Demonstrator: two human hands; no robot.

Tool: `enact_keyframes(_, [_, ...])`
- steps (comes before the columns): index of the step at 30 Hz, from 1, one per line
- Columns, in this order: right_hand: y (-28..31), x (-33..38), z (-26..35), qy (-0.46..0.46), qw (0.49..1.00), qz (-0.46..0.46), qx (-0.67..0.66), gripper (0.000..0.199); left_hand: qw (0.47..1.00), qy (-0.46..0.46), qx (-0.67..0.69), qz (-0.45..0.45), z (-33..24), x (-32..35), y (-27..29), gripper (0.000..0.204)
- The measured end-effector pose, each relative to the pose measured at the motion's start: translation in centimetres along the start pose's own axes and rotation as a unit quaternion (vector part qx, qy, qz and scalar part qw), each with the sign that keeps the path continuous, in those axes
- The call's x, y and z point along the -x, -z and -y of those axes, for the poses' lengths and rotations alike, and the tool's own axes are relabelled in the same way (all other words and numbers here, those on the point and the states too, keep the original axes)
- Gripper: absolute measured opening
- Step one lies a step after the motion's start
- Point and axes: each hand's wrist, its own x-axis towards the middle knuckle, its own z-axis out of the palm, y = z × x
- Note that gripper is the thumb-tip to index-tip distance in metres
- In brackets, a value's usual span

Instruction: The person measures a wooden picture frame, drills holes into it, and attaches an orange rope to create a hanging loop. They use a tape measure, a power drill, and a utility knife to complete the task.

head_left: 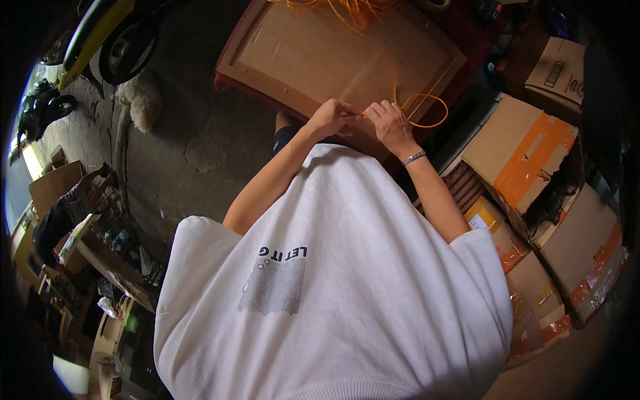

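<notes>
- setting: cluttered workshop or storage room with a stained concrete floor (200, 147); a shallow cardboard tray (300, 53) lies on a dark red surface ahead of the person, and the hands work over its near edge.
- item: orange cord (427, 100), thin, plastic-looking; a tangled mass of it sits at the far top edge of the tray, one strand runs down toward the hands and curls into an open loop just right of them.
- location of item: working end is pinched between the two hands, above the near edge of the tray; the loop hangs free beside the right hand.
- left hand (329, 118): closed narrow, fingertips nipping the cord at the point where both hands meet.
- right hand (390, 123): closed narrow on the same strand, a bracelet on its wrist; the exact finger hold is too small to make out.
- handling, judged: very light, limp but springy, since the loop keeps a round shape; likely smooth and a little slippery, not fragile; prone to snagging in the tangle. best taken in a fingertip pinch close to the working end.
- orientation: no fixed long axis; the held stretch runs roughly left to right between the hands, the feed strand points away toward the far tangle.
- surroundings: taped cardboard boxes (527, 153) stacked at right; more boxes and clutter at left.
</notes>
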Motion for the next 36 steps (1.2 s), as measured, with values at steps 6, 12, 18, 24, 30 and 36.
enact_keyframes(6, [-0.6,-0.4,-0.7,-0.008,0.997,-0.059,-0.056,0.009,0.998,-0.031,0.05,-0.014,1.8,-0.5,0.5,0.018])
enact_keyframes(12, [-0.4,-0.2,-0.4,-0.014,0.995,-0.066,-0.07,0.008,0.987,-0.024,0.152,-0.052,1.7,0.1,-0.5,0.018])
enact_keyframes(18, [-1.2,-0.3,-0.1,-0.028,0.996,-0.074,-0.047,0.002,0.983,-0.024,0.17,-0.058,1.5,0.3,-1.0,0.016])
enact_keyframes(24, [-2.2,-0.8,-0.4,-0.013,0.998,-0.055,-0.027,0.01,0.985,-0.011,0.159,-0.059,1.0,0.2,-1.2,0.012])
enact_keyframes(30, [-2.7,-1.2,0.3,-0.15,0.948,-0.082,-0.268,0.013,0.975,-0.024,0.217,-0.051,0.0,0.1,-0.9,0.016])
enact_keyframes(36, [-2.3,-0.8,0.7,-0.2,0.944,0.01,-0.26,0.012,0.974,-0.054,0.197,-0.097,1.0,0.2,-1.7,0.016])
